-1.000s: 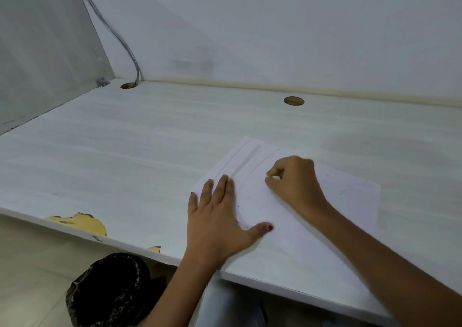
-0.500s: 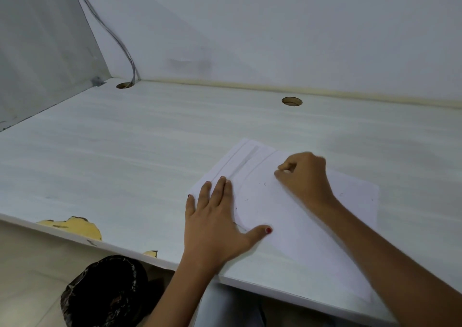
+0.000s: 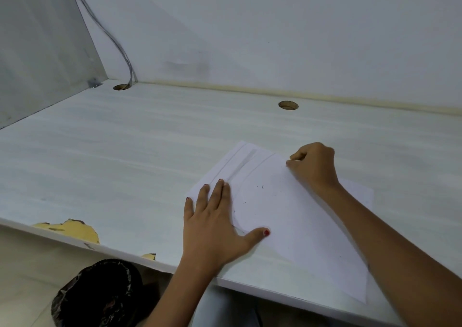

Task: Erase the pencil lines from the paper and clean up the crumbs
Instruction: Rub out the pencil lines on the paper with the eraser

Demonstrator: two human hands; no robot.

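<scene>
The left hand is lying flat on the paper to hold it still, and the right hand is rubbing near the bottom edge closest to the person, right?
Not quite. In the head view, the left hand does lie flat on the paper, but the right hand works near the far edge, away from the person.

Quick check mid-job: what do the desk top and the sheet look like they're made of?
Desk: seemingly pale wood-grain laminate over board, matte; chipped spots at the front edge show yellowish core. Sheet: thin white paper, matte, lying flat, faint pencil lines and dark specks on it.
</scene>
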